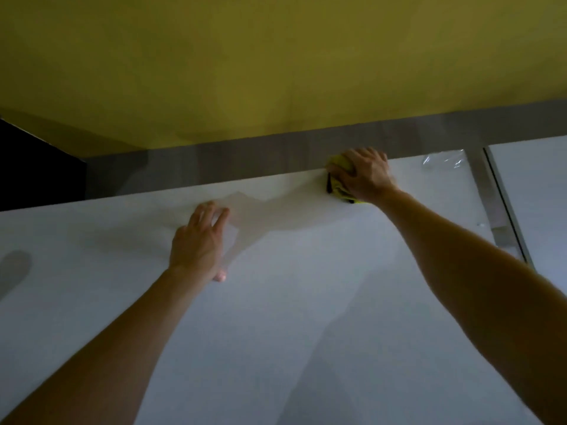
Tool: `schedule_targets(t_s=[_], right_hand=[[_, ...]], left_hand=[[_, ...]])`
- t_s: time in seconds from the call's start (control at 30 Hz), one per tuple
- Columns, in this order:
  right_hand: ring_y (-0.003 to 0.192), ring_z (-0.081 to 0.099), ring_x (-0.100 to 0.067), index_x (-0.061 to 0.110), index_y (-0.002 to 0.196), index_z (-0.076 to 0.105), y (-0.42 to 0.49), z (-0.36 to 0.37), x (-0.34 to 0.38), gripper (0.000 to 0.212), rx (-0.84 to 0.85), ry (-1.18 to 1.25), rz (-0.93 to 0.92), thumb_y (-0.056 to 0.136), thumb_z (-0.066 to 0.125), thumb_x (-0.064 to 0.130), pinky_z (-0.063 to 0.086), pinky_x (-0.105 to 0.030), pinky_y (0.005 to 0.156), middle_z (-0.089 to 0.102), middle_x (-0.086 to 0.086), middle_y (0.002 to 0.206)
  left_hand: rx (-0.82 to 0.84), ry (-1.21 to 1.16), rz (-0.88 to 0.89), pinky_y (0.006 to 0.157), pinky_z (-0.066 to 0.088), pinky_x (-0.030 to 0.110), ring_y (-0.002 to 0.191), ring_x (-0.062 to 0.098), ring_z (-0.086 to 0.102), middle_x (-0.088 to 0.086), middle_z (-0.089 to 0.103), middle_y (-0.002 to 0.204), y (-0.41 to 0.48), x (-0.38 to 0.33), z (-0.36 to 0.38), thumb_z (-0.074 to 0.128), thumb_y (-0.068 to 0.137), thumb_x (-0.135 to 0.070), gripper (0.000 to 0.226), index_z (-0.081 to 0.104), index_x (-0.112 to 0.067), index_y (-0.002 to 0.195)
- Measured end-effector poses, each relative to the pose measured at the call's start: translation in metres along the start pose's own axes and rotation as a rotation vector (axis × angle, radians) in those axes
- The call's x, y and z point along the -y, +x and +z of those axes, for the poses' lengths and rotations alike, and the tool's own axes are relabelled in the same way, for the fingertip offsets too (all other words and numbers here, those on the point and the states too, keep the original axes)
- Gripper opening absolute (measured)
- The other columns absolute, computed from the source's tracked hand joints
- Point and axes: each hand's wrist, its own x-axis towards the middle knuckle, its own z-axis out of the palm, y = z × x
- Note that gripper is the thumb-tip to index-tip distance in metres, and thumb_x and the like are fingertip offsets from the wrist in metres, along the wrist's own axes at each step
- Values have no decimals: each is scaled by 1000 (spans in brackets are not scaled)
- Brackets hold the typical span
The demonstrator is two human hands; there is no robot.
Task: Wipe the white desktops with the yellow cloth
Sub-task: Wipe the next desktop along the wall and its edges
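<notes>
two bare hands on one white desk (306, 317). the left hand (199, 240) lies flat mid-desk, fingers spread. the right hand (365, 176) curls over the one yellow cloth (336, 161), pressing it at the far edge near the right corner. a narrow gap separates a second desk (537, 194) on the right. broad white surface stretches between the arms.

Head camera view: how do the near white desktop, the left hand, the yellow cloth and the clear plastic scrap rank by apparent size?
1. white desktop
2. left hand
3-4. yellow cloth and clear plastic scrap: unsure, since the right hand covers most of the cloth.
</notes>
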Motion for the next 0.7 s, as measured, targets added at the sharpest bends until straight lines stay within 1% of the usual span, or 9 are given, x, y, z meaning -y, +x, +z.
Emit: schedule_targets(t_s=[0.1, 0.17, 0.2, 0.27, 0.33, 0.43, 0.53, 0.63, 0.7], right_hand=[[119, 57, -40, 18, 110, 66, -10, -28, -82, 62, -60, -86, 162, 100, 41, 74, 34, -54, 119, 67, -15, 116], [120, 56, -41, 15, 106, 68, -12, -26, -69, 51, -93, -132, 262, 102, 46, 62, 22, -63, 127, 65, -18, 112], [118, 57, -41, 15, 103, 70, -13, -20, -47, 43, -81, -139, 246, 101, 50, 53, 21, -67, 127, 66, -19, 110], [115, 60, -40, 18, 104, 72, -11, -1, 9, 34, -16, -125, 24, 98, 55, 47, 21, -71, 126, 68, -17, 109], [120, 61, -37, 21, 115, 70, -10, 18, 65, 44, 88, -74, -178, 102, 48, 56, 20, -67, 128, 69, -12, 118], [133, 56, -33, 23, 127, 64, -1, 20, 95, 56, 201, -59, -276, 106, 37, 67, 20, -64, 127, 66, -7, 132], [134, 56, -33, 26, 127, 66, 6, -2, 30, 57, 211, -57, -248, 106, 37, 70, 13, -69, 129, 67, -6, 131], [129, 59, -35, 27, 114, 67, 6, -39, -98, 58, 116, -87, -49, 104, 32, 72, 14, -71, 128, 70, -7, 121], [126, 59, -37, 26, 109, 66, 3, -65, -177, 63, 95, -140, 42, 103, 25, 74, 14, -69, 128, 69, -8, 115]], left_hand=[[46, 22, -37, 124, 41, 49, 168, 33, -1, 7, -12, 180, 2, -2, 1, 98, 70, -53, 147, -4, -27, 171], [70, 44, -55, 123, 42, 51, 168, 33, 0, 8, -13, 180, 1, -4, -1, 99, 70, -51, 148, -6, -25, 171], [77, 58, -69, 122, 43, 52, 168, 34, 3, 9, -12, 180, 0, -8, -2, 99, 70, -50, 148, -6, -23, 171], [84, 94, -116, 121, 45, 53, 166, 35, 10, 12, -6, 179, -1, -22, -8, 96, 75, -46, 142, -5, -18, 170], [96, 122, -156, 121, 44, 54, 165, 35, 15, 15, 1, 179, -1, -44, -16, 91, 79, -46, 135, -3, -13, 170], [111, 143, -155, 123, 42, 52, 165, 35, 15, 15, 1, 179, 4, -86, -26, 88, 80, -57, 134, 0, -15, 171], [83, 147, -30, 124, 40, 52, 166, 36, 9, 14, -1, 178, 23, -139, -45, 89, 70, -72, 144, -1, -21, 171], [67, 84, 95, 126, 35, 56, 167, 36, 1, 12, -7, 178, 47, -195, -62, 91, 64, -75, 152, -7, -28, 171], [78, 60, 121, 126, 35, 58, 167, 39, 0, 15, -9, 177, 57, -221, -66, 92, 65, -74, 153, -10, -29, 170]])
